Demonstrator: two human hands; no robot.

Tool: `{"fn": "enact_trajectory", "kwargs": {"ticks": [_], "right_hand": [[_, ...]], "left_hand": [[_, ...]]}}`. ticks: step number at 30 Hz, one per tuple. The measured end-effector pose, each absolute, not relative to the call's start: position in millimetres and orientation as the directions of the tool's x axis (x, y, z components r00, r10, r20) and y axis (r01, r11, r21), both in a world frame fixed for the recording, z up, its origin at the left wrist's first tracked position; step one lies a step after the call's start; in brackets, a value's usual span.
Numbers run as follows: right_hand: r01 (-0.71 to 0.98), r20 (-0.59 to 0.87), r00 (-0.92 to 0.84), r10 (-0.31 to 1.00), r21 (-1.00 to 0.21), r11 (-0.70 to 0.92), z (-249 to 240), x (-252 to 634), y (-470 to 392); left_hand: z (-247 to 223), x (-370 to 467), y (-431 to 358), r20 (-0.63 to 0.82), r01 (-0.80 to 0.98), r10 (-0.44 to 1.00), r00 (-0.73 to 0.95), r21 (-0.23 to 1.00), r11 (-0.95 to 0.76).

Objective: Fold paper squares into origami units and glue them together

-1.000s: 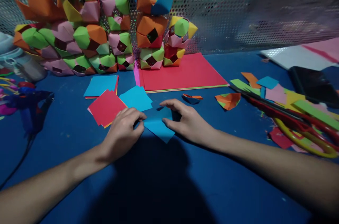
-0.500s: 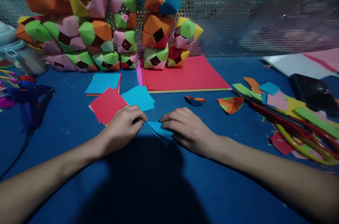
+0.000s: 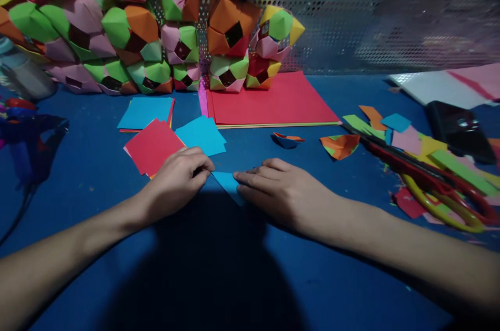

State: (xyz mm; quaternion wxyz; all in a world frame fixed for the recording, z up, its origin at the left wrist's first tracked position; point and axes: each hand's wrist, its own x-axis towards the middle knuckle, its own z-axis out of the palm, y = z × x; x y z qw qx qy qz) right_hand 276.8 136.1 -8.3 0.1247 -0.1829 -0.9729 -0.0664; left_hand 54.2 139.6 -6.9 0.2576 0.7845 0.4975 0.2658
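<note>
Blue paper [image 3: 227,184] has closed into a narrower triangle beneath the right hand [image 3: 281,189].
Beside red squares [image 3: 154,147], the left hand [image 3: 177,177] pinches the paper's left corner; the paper lies on the surface [image 3: 324,289], its right part under the right hand's flat, extended fingers.
</note>
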Motion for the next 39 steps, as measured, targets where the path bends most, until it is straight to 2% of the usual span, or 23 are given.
{"fn": "enact_trajectory", "kwargs": {"ticks": [4,8,10,16,20,27,39], "right_hand": [[0.405,0.206,-0.895,0.395,0.008,0.914,-3,277,135],[0.514,0.129,-0.841,0.526,-0.112,0.85,3,276,134],[0.537,0.125,-0.826,0.55,-0.124,0.834,5,276,135],[0.441,0.138,-0.889,0.437,0.0,0.897,6,277,136],[0.443,0.145,-0.891,0.429,0.075,0.894,6,278,134],[0.374,0.066,-0.927,0.369,0.228,0.899,5,277,127],[0.324,-0.11,-0.92,0.377,0.328,0.887,9,277,118]], "left_hand": [[-5,53,140,0.14,0.679,0.901,0.41,0.613,-0.404],[0,54,139,0.081,0.716,0.896,0.436,0.571,-0.4],[1,54,139,0.09,0.717,0.891,0.445,0.56,-0.414],[-3,53,140,0.112,0.713,0.878,0.465,0.54,-0.447],[-3,52,142,0.112,0.711,0.872,0.477,0.534,-0.458],[-1,52,142,0.103,0.723,0.859,0.501,0.496,-0.481],[-1,51,140,0.1,0.748,0.869,0.484,0.469,-0.47]]}}
